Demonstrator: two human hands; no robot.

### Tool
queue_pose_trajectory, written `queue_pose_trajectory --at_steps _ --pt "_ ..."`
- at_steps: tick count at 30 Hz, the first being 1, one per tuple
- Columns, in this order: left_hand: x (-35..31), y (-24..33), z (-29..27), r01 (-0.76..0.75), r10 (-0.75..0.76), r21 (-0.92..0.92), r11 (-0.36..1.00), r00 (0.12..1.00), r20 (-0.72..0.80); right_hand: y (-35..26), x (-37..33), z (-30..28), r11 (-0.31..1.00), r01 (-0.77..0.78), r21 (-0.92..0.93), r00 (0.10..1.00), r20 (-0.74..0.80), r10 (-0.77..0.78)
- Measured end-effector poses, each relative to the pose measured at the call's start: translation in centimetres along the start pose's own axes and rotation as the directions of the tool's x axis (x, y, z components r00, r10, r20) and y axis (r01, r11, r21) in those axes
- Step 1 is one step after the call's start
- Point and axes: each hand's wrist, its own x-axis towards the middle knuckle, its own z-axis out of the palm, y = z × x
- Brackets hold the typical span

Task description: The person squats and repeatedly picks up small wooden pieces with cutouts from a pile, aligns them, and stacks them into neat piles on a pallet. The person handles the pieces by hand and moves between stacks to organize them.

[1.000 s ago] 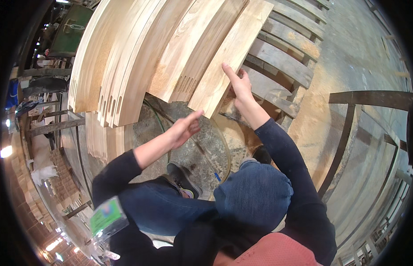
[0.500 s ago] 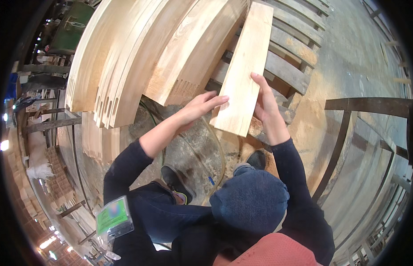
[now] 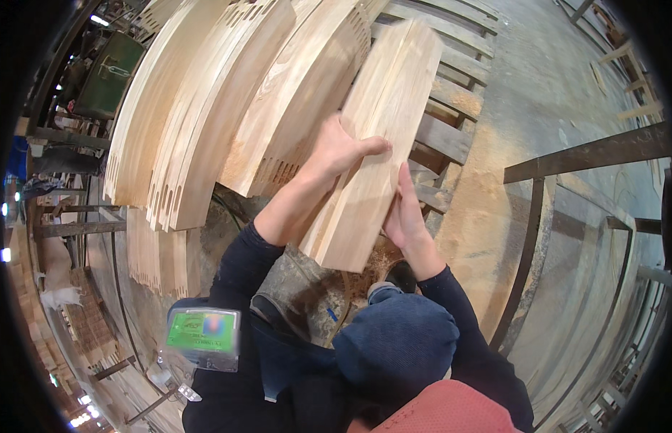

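Note:
Two or more long pale wooden boards [image 3: 372, 206], lying side by side, slant across the space between my hands, their near end over my feet. My left hand [image 3: 337, 150] grips them from the left, thumb laid over the top face and fingers hidden along the far side. Against the right edge, my right hand [image 3: 407, 218] holds the boards with its thumb up along the side; its fingers are partly hidden beneath. To the left, stacks of similar boards [image 3: 293, 101] with slots cut in their ends stand close together.
A slatted wooden pallet [image 3: 443, 137] dusted with sawdust lies under and beyond the boards. Dark metal framing [image 3: 527, 252] stands on the right. Shorter boards [image 3: 163, 252] rest below the left stacks. A hose or cable [image 3: 343, 307] runs over the floor near my shoes.
The held wood has come nearer and turned, now showing more than one board. My left hand has moved its thumb further over the top; my right hand has slid lower along the edge.

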Motion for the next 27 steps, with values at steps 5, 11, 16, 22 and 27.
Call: queue_pose_trajectory --at_steps 5,11,16,22,27 --pt "1.2 2.3 0.5 -0.139 0.402 0.759 0.636 0.899 -0.173 -2.9 1.6 -2.4 0.989 0.141 -0.034 0.976 -0.16 -0.145" --pt "2.2 -4.8 1.4 -0.124 0.338 0.877 0.464 0.94 -0.046 -2.1 1.2 -4.7 0.977 0.212 -0.012 0.906 -0.371 -0.201" --pt "1.2 -8.8 4.9 -0.188 0.308 0.885 0.425 0.95 0.054 -1.6 0.7 -6.5 0.967 0.233 -0.105 0.865 -0.433 -0.256" --pt "1.4 -9.1 6.6 -0.162 0.301 0.903 0.398 0.953 0.038 -1.5 2.8 -5.2 0.868 0.277 -0.412 0.863 -0.291 -0.414" --pt "4.0 -9.0 4.8 -0.115 0.334 0.869 0.482 0.941 -0.061 -1.3 4.7 -4.1 0.817 0.271 -0.509 0.887 -0.198 -0.417"
